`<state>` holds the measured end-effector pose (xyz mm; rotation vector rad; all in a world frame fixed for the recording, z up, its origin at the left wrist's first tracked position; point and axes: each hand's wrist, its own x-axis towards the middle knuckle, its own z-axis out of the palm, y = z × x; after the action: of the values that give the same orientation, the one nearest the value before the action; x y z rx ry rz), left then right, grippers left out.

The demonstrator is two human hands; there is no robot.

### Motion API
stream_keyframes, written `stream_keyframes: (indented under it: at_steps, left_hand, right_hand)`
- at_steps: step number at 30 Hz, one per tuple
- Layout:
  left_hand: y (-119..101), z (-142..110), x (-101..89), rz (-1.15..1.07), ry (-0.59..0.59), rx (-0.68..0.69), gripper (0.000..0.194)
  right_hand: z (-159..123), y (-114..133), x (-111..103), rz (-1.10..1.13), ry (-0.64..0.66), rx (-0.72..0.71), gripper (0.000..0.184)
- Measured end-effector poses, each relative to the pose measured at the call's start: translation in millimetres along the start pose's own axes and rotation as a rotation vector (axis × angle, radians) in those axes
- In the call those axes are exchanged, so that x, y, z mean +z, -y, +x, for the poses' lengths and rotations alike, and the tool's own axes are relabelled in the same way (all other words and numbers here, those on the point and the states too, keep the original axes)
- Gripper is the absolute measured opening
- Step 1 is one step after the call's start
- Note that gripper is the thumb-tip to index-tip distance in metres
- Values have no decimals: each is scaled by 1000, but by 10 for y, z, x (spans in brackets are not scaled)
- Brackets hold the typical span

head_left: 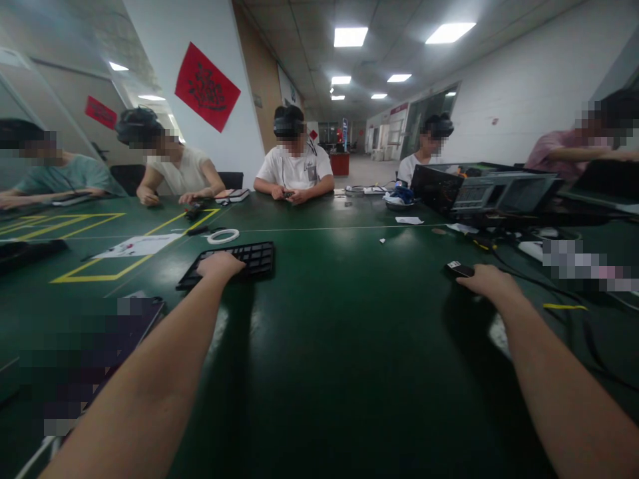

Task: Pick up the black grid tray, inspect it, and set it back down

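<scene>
Smooth gloss is shown by the broad green tabletop, plastic by the black rectangular gridded tray.

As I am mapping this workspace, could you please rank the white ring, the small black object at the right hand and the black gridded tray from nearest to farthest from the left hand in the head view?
1. Black gridded tray: beneath the left hand.
2. White ring: just beyond the tray.
3. Small black object: far to the right, at the right hand.
</scene>
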<state>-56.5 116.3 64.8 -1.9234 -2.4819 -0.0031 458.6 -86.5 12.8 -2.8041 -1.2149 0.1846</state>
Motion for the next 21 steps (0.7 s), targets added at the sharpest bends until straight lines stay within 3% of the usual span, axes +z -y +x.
stream_keyframes:
  at_steps: [3,7,10,13,17,21]
  left_hand:
    - [18,4,24,-6,25,-2,51]
    - [-74,-167,97,-15,15,99,48]
    - [-289,-534,149,-139,-61,239,43]
    - [-562,-1052,195,-415,-121,437,34]
    - [-833,-1684,286,-808,-62,634,28]
    - [-893,-1965,356,-966,-6,694,29]
  right_hand:
    - [-77,92,-66,-86,80,-11,41]
    - [-244,354,-120,130,27,-197,46]
    - [-439,634,-90,512,85,-397,53]
    - [-711,905,-49,839,316,-539,59]
    - [-1037,1125,5,979,493,-709,45]
    - [-1155,1214,91,1125,566,-759,38]
